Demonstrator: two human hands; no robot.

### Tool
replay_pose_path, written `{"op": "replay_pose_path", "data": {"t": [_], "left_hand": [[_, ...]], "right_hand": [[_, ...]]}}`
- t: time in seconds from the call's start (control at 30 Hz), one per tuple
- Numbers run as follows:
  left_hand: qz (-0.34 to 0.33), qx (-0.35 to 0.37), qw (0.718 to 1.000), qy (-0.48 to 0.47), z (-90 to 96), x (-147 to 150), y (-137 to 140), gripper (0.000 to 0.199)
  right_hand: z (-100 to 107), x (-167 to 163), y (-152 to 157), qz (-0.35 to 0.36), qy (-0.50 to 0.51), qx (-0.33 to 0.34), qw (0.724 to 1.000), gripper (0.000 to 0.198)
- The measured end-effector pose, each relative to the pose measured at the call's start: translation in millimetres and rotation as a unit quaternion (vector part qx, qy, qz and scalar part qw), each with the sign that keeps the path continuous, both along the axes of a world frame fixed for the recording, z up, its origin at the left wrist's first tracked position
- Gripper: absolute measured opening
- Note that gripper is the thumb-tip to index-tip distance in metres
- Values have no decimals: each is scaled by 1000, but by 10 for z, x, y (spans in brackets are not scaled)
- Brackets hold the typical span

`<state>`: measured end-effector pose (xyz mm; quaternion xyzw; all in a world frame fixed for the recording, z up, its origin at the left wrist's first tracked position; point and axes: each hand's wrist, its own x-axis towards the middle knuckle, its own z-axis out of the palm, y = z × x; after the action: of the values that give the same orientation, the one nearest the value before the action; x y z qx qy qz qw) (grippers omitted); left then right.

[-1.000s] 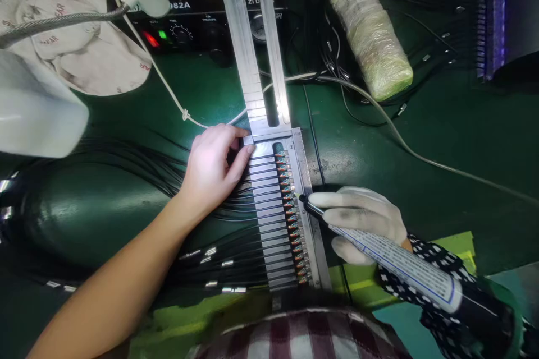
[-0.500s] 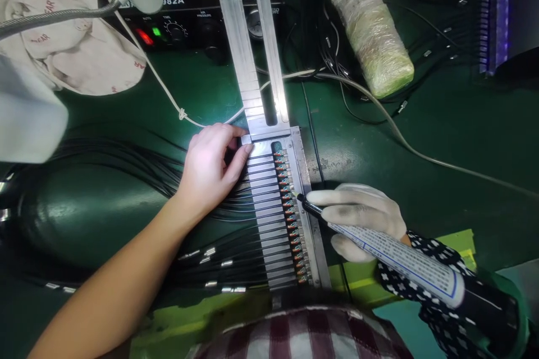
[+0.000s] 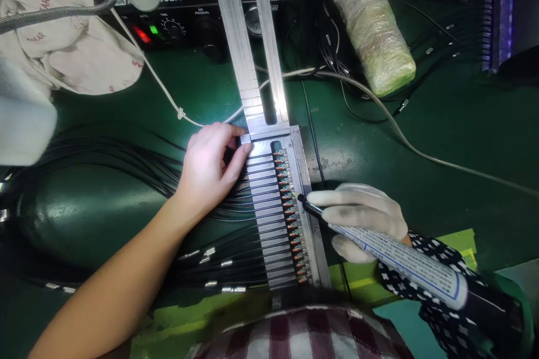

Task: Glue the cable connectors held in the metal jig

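A slotted metal jig (image 3: 273, 224) lies on the bench, with black cables (image 3: 164, 162) running into its slots from the left. Small green circuit boards with orange wires (image 3: 290, 210) sit in a row along its right side. My bare left hand (image 3: 214, 162) pinches the jig's upper left edge between thumb and fingers. In a white glove, my right hand (image 3: 366, 216) holds a labelled dispensing tube (image 3: 404, 261), tilted, its dark nozzle (image 3: 300, 198) over the row near the middle. Whether the tip touches a board cannot be made out.
Beyond the jig a long metal rail (image 3: 238, 39) leads to a black control box (image 3: 181, 28) with red and green lights. A plastic-wrapped bundle (image 3: 374, 33) stands at the back right, near loose cables. White cloth (image 3: 84, 56) lies at the back left.
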<state>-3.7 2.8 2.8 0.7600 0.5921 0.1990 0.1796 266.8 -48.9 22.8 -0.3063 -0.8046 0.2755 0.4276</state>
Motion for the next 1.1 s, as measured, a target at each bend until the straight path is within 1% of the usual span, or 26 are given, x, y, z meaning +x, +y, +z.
{"op": "replay_pose_path", "data": {"t": [0.1,0.33,0.43,0.6,0.8,0.93,1.1], "left_hand": [[2,-3,1000,1,1,1,-5,21],[2,-6,1000,1,-1,3,-5,21],[4,-10,1000,2,8,5,0,22],[8,-15,1000,-1,16,9,3,21],[9,-9,1000,3,6,11,-2,20],[5,-8,1000,3,6,7,-4,20],[0,-3,1000,0,15,3,-10,19]], "right_hand": [[-6,-2,19,6,-2,1,1000,16],[-43,-20,34,-10,5,4,1000,16],[13,5,4,-7,-7,8,1000,16],[105,50,-91,-2,-23,-18,1000,13],[27,38,-102,4,-32,-11,999,13],[-28,26,-84,-4,-2,1,1000,9],[-39,28,-95,9,7,-9,1000,13]]}}
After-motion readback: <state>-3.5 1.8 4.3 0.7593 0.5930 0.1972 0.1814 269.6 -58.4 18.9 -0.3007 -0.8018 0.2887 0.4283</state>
